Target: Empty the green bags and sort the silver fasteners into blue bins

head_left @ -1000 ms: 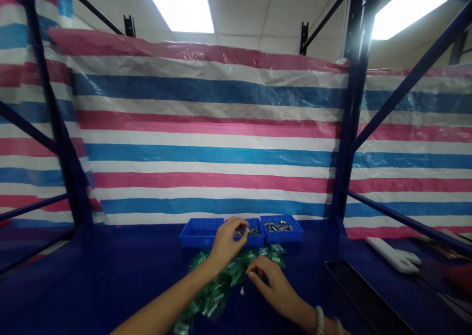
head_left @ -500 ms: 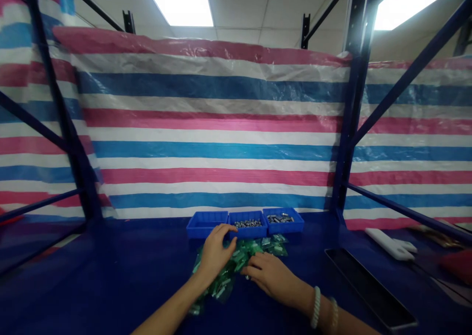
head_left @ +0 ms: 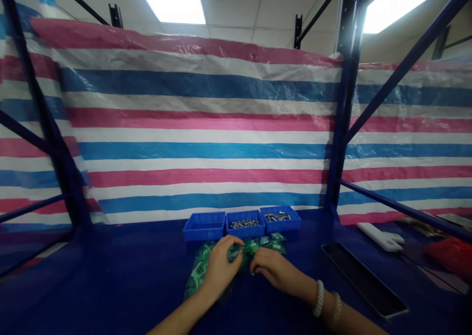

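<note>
Small clear-green plastic bags (head_left: 199, 268) lie in a loose pile on the blue tabletop, with pale bits visible inside some of them. My left hand (head_left: 222, 264) rests over the middle of the pile, fingers curved and thumb apart from the forefinger, green film showing in the gap. To its right, my right hand (head_left: 275, 270) has its fingers curled together at the pile's near right edge. Whatever may be between those fingertips is hidden. Behind the bags stand three blue bins: a left bin (head_left: 204, 233) with nothing visible inside, a middle bin (head_left: 245, 232) and a right bin (head_left: 281, 225), both with small metal parts.
A dark flat phone-like slab (head_left: 363, 278) lies on the right of the tabletop (head_left: 121, 271). Beyond it are a white device (head_left: 379, 237) with a cable and a red item (head_left: 450, 256). Blue rack posts (head_left: 341, 109) and a striped sheet (head_left: 202, 153) enclose the back.
My left hand has shifted slightly right, closer to my right hand. The fingers of my right hand have curled in, and more bags show left of my left hand. The view has shifted a little.
</note>
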The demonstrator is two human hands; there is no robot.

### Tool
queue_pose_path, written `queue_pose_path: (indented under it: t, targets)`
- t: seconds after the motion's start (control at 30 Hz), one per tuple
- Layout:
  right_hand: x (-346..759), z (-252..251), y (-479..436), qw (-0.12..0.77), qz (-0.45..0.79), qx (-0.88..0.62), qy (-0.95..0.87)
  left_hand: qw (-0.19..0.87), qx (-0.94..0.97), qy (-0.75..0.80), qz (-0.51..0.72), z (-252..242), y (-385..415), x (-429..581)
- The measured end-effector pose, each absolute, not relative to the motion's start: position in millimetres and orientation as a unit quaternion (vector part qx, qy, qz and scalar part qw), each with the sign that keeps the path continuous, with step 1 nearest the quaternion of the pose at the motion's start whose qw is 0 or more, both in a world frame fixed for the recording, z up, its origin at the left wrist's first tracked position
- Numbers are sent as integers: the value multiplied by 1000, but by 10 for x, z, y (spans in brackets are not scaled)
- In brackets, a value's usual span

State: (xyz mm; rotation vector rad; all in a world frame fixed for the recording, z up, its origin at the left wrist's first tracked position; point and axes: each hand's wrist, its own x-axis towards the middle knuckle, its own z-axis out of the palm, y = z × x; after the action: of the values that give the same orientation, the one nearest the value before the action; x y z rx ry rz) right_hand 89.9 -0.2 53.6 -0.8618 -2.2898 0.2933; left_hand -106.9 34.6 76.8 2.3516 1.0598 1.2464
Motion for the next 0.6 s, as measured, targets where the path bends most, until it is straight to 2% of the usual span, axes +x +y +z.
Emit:
queue_pose_path:
  t: [0.37, 0.6]
  targets:
    - [888, 608, 19, 502, 342, -366, -705, 222, 818, 335, 412, 715, 204, -901]
    - [756, 439, 42, 543, 351, -391, -655, 156, 829, 328, 426, 855, 67, -784]
